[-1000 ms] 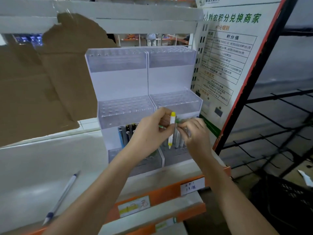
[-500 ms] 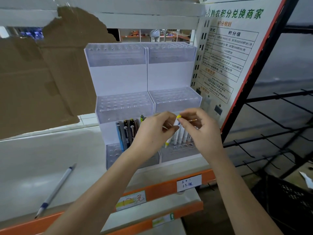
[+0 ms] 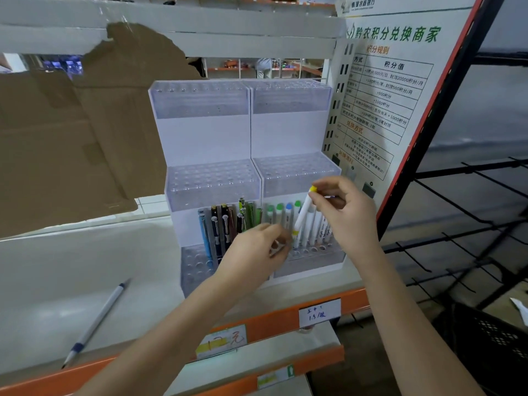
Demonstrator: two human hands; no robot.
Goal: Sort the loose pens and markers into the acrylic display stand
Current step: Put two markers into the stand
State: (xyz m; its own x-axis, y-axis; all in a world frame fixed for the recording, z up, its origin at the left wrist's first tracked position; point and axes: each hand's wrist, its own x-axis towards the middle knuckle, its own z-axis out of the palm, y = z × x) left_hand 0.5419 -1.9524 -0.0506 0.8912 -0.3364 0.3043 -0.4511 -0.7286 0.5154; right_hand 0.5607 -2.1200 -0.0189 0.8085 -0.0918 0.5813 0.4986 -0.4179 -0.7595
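The white-and-clear acrylic display stand (image 3: 211, 138) rises in three tiers on the shelf. Dark, blue and green pens (image 3: 223, 224) fill its lowest left block, and white markers (image 3: 285, 215) with green and blue caps stand in the lowest right block. My right hand (image 3: 345, 212) pinches the top of a white marker with a yellow cap (image 3: 304, 212), tilted over that right block. My left hand (image 3: 254, 252) is blurred, with curled fingertips by the marker's lower end. Whether they grip it is unclear. A loose blue-and-white pen (image 3: 97, 321) lies on the shelf at the left.
Torn brown cardboard (image 3: 71, 132) hangs at the left behind the shelf. A printed sign (image 3: 385, 95) leans right of the stand. The shelf has an orange front edge (image 3: 285, 312) with price labels. A black wire rack (image 3: 471, 224) and a black crate (image 3: 491, 347) are at the right.
My left hand has dropped from the marker's middle to its lower end. My right hand now holds the marker's yellow cap, and the marker leans over the right block.
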